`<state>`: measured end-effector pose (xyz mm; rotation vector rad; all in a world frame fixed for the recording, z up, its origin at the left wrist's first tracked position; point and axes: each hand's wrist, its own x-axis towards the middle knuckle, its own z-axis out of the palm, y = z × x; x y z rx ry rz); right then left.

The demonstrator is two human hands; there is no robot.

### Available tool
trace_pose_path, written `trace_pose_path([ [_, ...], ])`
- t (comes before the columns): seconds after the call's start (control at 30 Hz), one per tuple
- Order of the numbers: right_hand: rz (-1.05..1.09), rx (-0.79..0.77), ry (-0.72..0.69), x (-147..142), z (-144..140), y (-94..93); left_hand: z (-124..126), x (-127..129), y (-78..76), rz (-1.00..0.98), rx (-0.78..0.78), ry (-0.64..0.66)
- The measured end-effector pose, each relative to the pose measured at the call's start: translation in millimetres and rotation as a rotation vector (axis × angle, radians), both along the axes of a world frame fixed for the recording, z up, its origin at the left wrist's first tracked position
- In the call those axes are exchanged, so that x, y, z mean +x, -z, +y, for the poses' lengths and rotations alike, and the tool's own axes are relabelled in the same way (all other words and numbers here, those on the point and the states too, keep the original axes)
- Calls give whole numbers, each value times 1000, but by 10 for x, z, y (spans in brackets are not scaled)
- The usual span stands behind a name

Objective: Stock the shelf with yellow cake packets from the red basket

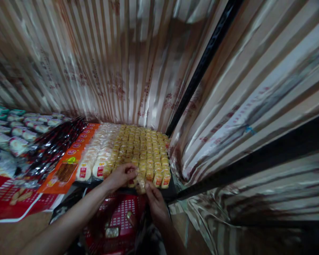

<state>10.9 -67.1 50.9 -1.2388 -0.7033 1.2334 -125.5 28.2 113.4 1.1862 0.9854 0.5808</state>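
Obs.: both hands work at the front edge of a dense block of small yellow-wrapped snack packs (143,148) laid out in tight rows on a dark tray (172,191), at the right end of the display surface. Left hand (121,176) is curled over the front row, fingers closed narrowly onto one or two packs; right hand (154,199) comes up from below, fingertips pinching a single yellow pack (140,185) at the tray's near edge. That pack sits half off the front row, directly above a red plastic basket (117,223) standing below the edge. Risks, judged: the rows are packed touching one another, so pulling one pack could drag or tip its neighbours off the front edge; the glossy wrappers look slippery, so a pinch grip may slide. A dropped pack would likely land in the basket or on the floor beside it. Surroundings: just left of the yellow block, white-wrapped round cakes (95,156); further left, orange packets (69,163), dark glossy packets (55,145), and green-white packs (13,131). Shiny striped foil curtain (108,60) hangs close behind and at right, with a black frame bar (202,63) crowding the right edge; lighting is dim, detail is blurred.
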Motion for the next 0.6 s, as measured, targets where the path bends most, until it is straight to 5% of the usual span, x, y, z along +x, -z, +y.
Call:
trace_pose_path([
  [0.27, 131, 20, 95, 166, 268, -113, 319, 457, -184, -68, -62, 38],
  [0.6, 171, -31, 257, 267, 364, -305, 481, 505, -165, -95, 82, 87],
])
